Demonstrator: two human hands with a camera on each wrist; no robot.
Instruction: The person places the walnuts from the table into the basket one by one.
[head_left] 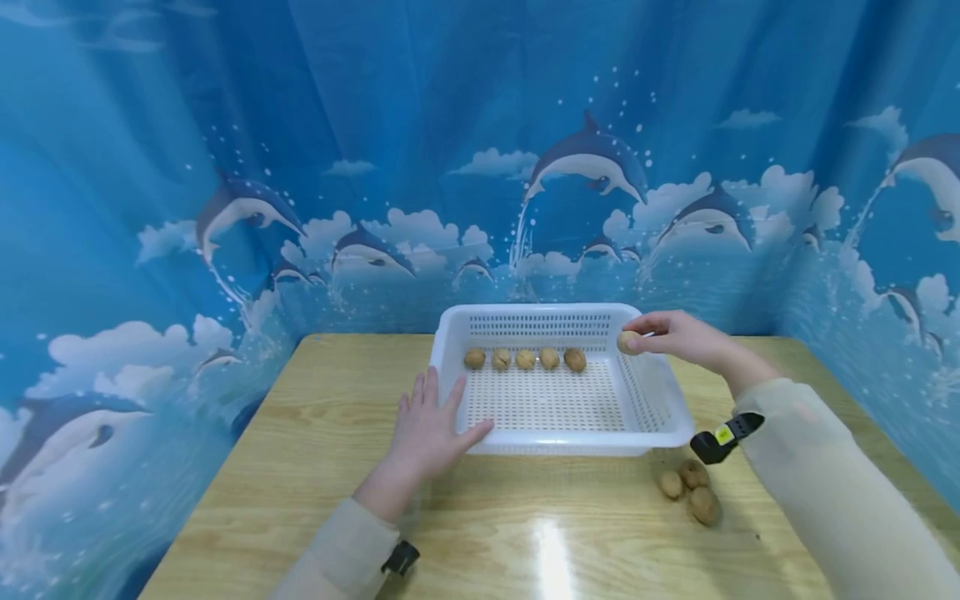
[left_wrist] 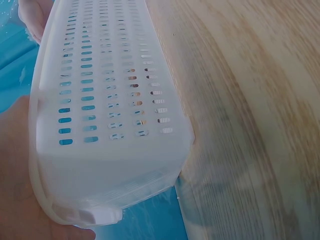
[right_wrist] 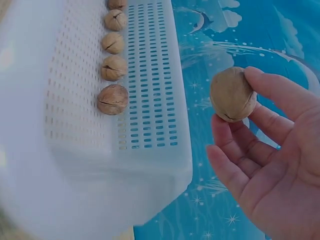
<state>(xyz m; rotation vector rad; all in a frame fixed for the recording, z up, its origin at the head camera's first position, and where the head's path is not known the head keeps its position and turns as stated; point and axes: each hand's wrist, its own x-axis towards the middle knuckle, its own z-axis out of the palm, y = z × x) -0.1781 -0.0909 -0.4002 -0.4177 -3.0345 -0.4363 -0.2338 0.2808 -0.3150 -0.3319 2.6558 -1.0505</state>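
A white perforated plastic basket (head_left: 555,444) stands on the wooden table, with several walnuts (head_left: 526,359) in a row along its far side. Between thumb and fingers my right hand (head_left: 686,337) pinches another walnut (right_wrist: 232,94), held up over the basket's right rim in the head view. My left hand (head_left: 427,425) rests against the left rim of the basket with its fingers spread. In the left wrist view, part of that hand (left_wrist: 17,185) shows beside the rim, and several fingers are hidden.
Three more walnuts (head_left: 703,505) lie on the table (head_left: 360,392) at the basket's near right corner, below my right forearm. A blue curtain (head_left: 420,125) with printed dolphins hangs behind the table and at both sides. Black wrist cameras (head_left: 716,446) sit on both sleeves.
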